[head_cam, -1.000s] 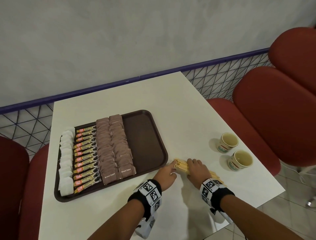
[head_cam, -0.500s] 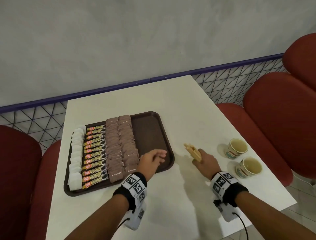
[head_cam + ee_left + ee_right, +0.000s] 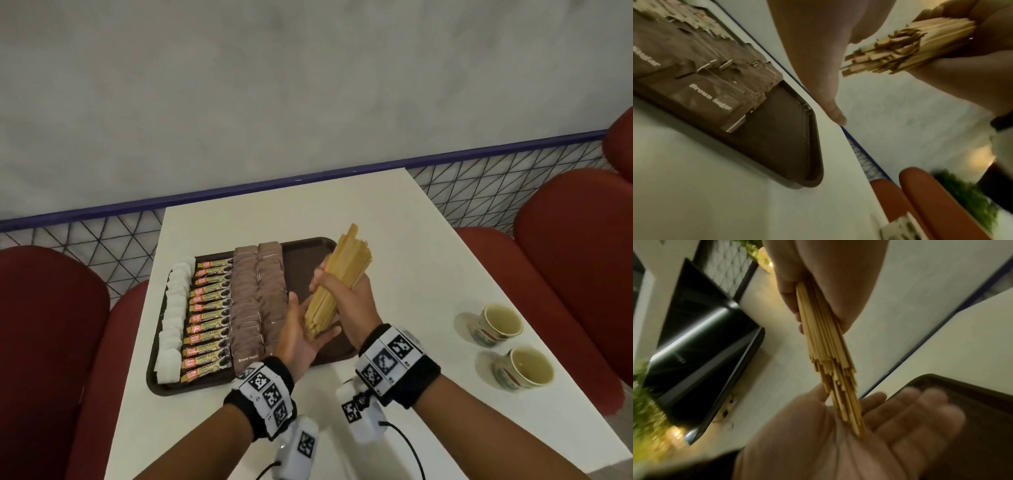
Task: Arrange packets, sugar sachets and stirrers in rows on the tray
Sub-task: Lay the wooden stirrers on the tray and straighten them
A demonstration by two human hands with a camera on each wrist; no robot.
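- While the right hand [image 3: 346, 298] gripped a bundle of wooden stirrers [image 3: 337, 281] with fingers curled round its middle, the bundle stood steeply tilted above the tray's [image 3: 310, 246] right part.
- The left hand [image 3: 301, 335] lay palm-up, fingers straight and spread, with the stirrers' lower ends resting on its palm; it gripped nothing.
- In the right wrist view the stirrer ends [image 3: 846, 402] sat uneven, fanning out below the fist.
- On the tray, white sachets [image 3: 173, 318] lined the left edge, then a row of coffee packets [image 3: 209, 318], then two rows of brown sugar sachets [image 3: 258, 298].
- The tray's right strip showed bare brown.
- The tray sat at the left of the white table [image 3: 411, 260], near its front edge.
- Two paper cups [image 3: 500, 325] stood by the table's right edge, well apart from the tray.
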